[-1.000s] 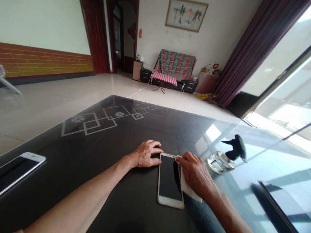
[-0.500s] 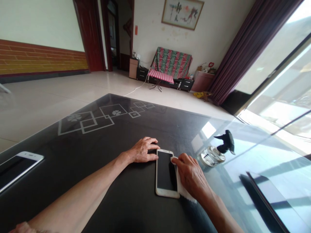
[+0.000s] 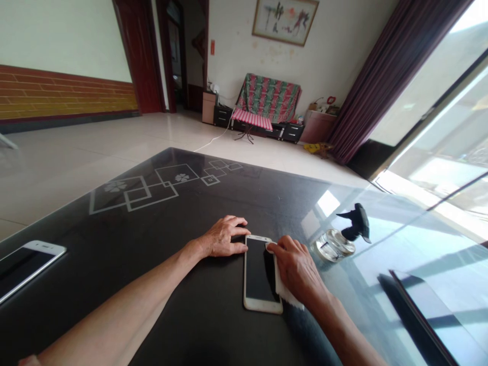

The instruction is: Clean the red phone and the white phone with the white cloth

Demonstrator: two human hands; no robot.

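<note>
A white-framed smartphone (image 3: 260, 274) lies screen up on the dark glossy table (image 3: 206, 315). My left hand (image 3: 225, 237) rests at its upper left edge, fingers stretched out and spread, with the thumb and index finger at the frame. Bunched in my right hand (image 3: 295, 264) is a white tissue (image 3: 286, 294), pressed on the upper right part of the screen. Part of that tissue hangs out below the palm along the phone's right side. My right fingertips are partly hidden behind the hand.
A clear spray bottle (image 3: 335, 245) with a black trigger head stands to the right. Another white smartphone (image 3: 46, 248) lies at the far left. A dark flat object (image 3: 421, 317) sits at the right. Beyond the table are a cloth-covered piece (image 3: 270, 99) and a curtain (image 3: 381, 76).
My right hand has shifted slightly up and left over the phone's screen with the tissue. My left hand stays in place at the phone's edge.
</note>
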